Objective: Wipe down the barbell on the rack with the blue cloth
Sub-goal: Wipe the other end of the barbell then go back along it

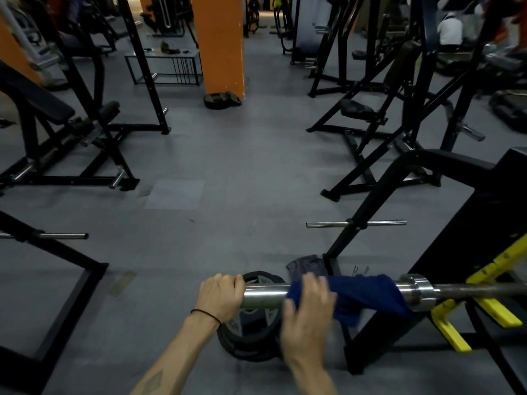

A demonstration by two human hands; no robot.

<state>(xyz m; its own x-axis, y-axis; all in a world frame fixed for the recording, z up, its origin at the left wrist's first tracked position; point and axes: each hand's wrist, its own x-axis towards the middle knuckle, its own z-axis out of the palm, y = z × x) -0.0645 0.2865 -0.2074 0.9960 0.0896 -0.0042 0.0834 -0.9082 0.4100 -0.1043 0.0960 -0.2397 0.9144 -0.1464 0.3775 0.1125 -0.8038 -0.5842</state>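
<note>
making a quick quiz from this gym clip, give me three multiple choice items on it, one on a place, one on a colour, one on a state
1. Where does the blue cloth lie?
A. draped over the barbell sleeve
B. on the floor
C. on a bench

2. What colour are the rack hooks under the barbell?
A. red
B. yellow
C. white

3. What is the left hand doing?
A. hanging free
B. holding a plate
C. gripping the bar's end

Answers:
1 A: the cloth wraps the sleeve beside the collar, under the right hand.
2 B: the hooks are bright yellow.
3 C: its fingers curl over the bar's end.
</note>
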